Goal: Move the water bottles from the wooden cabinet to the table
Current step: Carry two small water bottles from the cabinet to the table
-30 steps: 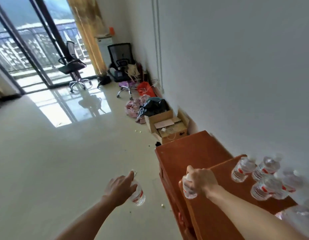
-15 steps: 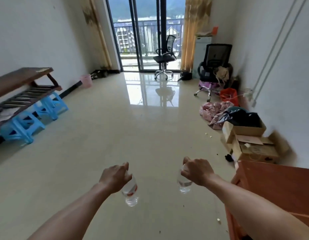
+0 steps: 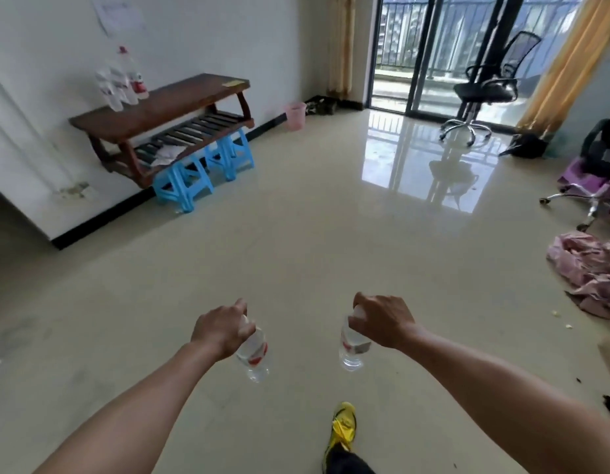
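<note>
1. Left hand [image 3: 221,331] was curled round the neck of one water bottle [image 3: 254,354], and right hand [image 3: 382,319] gripped the cap end of a second bottle [image 3: 353,347]. Both dangled over the glossy tile floor [image 3: 296,234], well apart from the table [image 3: 180,100].
2. They were small, clear plastic with red labels. I'd guess light, squishy and a bit slick, so the neck ridge seemed the safest hold.
3. The table was smooth dark wood with a slatted shelf, and a few delivered bottles [image 3: 120,83] stood on it.
</note>
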Available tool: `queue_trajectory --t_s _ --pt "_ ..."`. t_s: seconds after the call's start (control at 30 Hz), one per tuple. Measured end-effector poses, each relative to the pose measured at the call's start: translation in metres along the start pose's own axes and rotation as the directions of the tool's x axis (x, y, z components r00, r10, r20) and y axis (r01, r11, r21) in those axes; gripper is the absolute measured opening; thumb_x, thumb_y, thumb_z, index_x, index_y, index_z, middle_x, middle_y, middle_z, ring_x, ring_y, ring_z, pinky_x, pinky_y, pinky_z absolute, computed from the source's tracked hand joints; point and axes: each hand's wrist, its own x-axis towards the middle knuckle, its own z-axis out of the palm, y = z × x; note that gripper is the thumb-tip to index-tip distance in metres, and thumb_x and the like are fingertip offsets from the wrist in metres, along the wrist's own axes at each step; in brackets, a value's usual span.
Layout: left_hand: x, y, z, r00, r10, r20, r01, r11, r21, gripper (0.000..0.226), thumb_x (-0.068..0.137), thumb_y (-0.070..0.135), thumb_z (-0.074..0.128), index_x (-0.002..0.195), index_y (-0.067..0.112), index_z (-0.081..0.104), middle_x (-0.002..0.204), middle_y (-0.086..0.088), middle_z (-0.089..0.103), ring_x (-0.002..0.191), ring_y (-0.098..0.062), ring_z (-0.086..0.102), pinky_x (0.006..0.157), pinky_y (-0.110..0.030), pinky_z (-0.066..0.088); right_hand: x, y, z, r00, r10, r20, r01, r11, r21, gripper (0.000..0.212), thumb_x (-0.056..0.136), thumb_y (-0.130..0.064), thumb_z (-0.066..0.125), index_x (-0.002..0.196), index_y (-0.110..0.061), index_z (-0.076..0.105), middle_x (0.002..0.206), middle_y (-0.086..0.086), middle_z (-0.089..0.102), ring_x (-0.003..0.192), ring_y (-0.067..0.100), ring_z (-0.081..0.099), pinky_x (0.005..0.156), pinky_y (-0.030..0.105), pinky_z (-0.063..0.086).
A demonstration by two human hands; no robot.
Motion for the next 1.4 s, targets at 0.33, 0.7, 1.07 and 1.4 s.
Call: queue_trajectory --t_s 0.33,0.7,1.07,1.4 --pt "0.164 -0.122 -0.050 0.954 -0.296 0.036 0.297 0.954 -0.038 0.023 0.092 0.045 0.045 0.093 0.023 0.037 0.103 -0.008 0.068 0.098 -0.031 0.062 0.067 -0.032 0.036 0.294 -0.066 -0.016 0.968 -0.249 0.035 0.247 0.967 0.069 0.038 0.079 -0.053 0.060 0.104 -0.024 0.061 0.095 0.006 0.071 0.090 0.030 0.064 0.066 0.030 0.031" --pt "0.346 -0.268 -0.087 0.887 -0.462 0.018 0.459 0.876 -0.145 0.021 0.088 0.042 0.049 0.093 0.022 0.044 0.101 -0.007 0.067 0.093 -0.031 0.061 0.067 -0.032 0.038 0.569 -0.168 -0.039 0.909 -0.414 0.044 0.415 0.910 0.005 0.036 0.080 -0.055 0.059 0.099 -0.025 0.060 0.089 0.004 0.071 0.084 0.030 0.063 0.065 0.031 0.034" --pt "0.617 -0.427 -0.207 0.925 -0.372 -0.072 0.364 0.925 -0.109 0.025 0.089 0.045 0.047 0.090 0.022 0.039 0.098 -0.007 0.067 0.091 -0.031 0.061 0.065 -0.032 0.036 0.848 -0.249 -0.085 0.917 -0.393 -0.069 0.392 0.919 -0.027 0.050 0.075 -0.064 0.045 0.104 -0.025 0.058 0.091 0.002 0.072 0.084 0.029 0.065 0.064 0.030 0.032" --pt "0.868 -0.510 -0.262 0.900 -0.420 -0.120 0.398 0.902 -0.168 0.023 0.088 0.043 0.051 0.089 0.021 0.045 0.097 -0.008 0.068 0.090 -0.030 0.062 0.070 -0.034 0.043 1.126 -0.269 -0.099 0.901 -0.425 -0.091 0.424 0.905 -0.030 0.036 0.081 -0.056 0.058 0.099 -0.026 0.059 0.088 0.000 0.071 0.082 0.026 0.064 0.065 0.028 0.031"
